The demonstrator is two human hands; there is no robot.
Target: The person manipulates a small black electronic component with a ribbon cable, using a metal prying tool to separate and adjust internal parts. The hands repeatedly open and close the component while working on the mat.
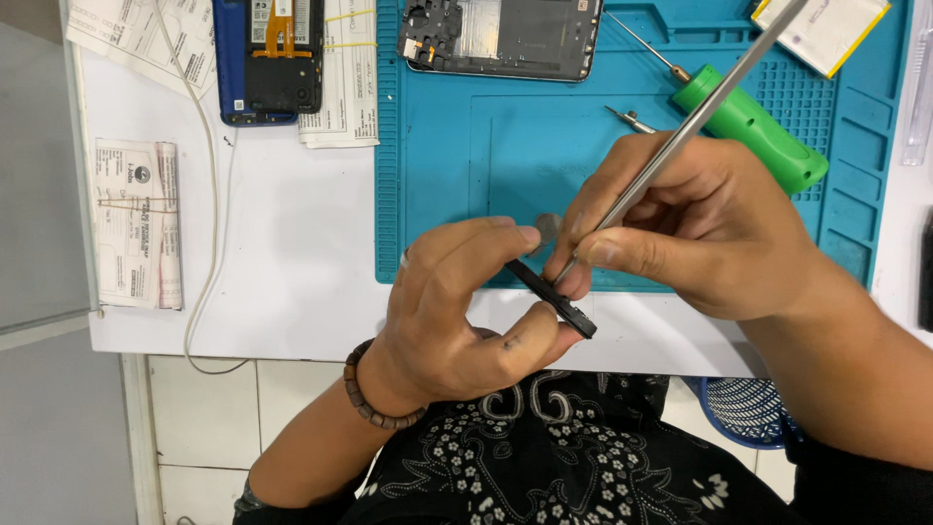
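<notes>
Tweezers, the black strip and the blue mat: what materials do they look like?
Tweezers: bare metal, probably steel, with a brushed silver sheen; held in the right hand.
Black strip: looks like matte hard plastic, thin and rigid, pinched by the left hand.
Blue mat: likely silicone or rubber, matte with moulded ridges.

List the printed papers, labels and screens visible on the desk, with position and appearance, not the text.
Folded paper bundle: left on the white table, white with dark print.
Paper sheets: top left corner, white, printed.
Paper slips: beside the opened blue phone, white, rubber-banded.
White label with yellow edge: top right, on the blue mat.
No lit screen.
</notes>
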